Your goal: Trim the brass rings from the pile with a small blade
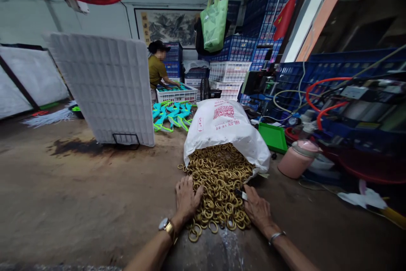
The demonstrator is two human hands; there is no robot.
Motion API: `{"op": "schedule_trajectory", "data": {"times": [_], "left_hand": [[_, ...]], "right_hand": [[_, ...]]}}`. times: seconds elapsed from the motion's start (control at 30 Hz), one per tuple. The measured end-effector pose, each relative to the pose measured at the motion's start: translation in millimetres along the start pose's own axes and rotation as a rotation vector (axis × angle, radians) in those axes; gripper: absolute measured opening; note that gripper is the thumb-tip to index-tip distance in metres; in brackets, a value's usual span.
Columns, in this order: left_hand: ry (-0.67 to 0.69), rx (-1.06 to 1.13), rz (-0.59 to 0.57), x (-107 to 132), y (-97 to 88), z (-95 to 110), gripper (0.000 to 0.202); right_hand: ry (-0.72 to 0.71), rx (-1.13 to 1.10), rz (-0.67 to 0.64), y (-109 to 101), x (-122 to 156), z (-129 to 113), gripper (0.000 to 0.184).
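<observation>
A heap of gold-coloured rings (218,186) spills from the mouth of a white sack (215,121) onto the tabletop. My left hand (187,197) lies against the heap's left side, fingers stretched and thumb apart, touching the rings. Along the heap's right edge rests my right hand (257,207), its fingers extended toward the rings. A small black-and-white piece (241,194) is at the right hand's fingers; whether it is worn or held I cannot make out. The sack lies on its side with red printing on top, and its inner part is hidden.
A white ribbed panel (108,89) stands in a black wire rack on the left. Turquoise-and-green plastic parts (173,114) lie behind. At right are a green tray (272,137) and a pink container (298,159). A co-worker (157,68) works at a white crate (177,94).
</observation>
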State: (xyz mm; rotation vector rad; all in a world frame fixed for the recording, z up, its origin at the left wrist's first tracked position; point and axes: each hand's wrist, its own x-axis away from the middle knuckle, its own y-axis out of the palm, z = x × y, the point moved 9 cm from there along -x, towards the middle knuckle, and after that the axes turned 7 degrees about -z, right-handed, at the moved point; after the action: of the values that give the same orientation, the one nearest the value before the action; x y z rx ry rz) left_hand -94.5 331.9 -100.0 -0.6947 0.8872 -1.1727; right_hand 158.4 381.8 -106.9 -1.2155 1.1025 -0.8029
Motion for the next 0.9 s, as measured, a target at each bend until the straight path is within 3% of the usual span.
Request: {"op": "schedule_trajectory", "data": {"times": [0.1, 0.2, 0.37, 0.5, 0.6, 0.9], "left_hand": [[-0.017, 0.09, 0.031, 6, -1.9, 4, 0.043], [-0.061, 0.223, 0.11, 6, -10.4, -5, 0.036], [-0.11, 0.231, 0.189, -20, -23.1, -32, 0.04], [-0.072, 0.168, 0.09, -52, -18.1, -41, 0.048], [-0.039, 0.142, -0.005, -60, -9.3, -39, 0.053], [0.001, 0.153, -0.117, -31, 0.3, -14, 0.052]], "right_hand": [[0.001, -0.002, -0.007, -1, -1, 0, 0.037], [-0.003, -0.006, -0.038, 2, -2, 1, 0.032], [0.0, -0.052, -0.072, 9, -4, 5, 0.028], [0.004, -0.065, -0.084, 7, -4, 4, 0.029], [0.001, -0.055, -0.107, 3, -4, 0, 0.028], [0.064, -0.13, -0.1, -6, -3, -1, 0.019]]}}
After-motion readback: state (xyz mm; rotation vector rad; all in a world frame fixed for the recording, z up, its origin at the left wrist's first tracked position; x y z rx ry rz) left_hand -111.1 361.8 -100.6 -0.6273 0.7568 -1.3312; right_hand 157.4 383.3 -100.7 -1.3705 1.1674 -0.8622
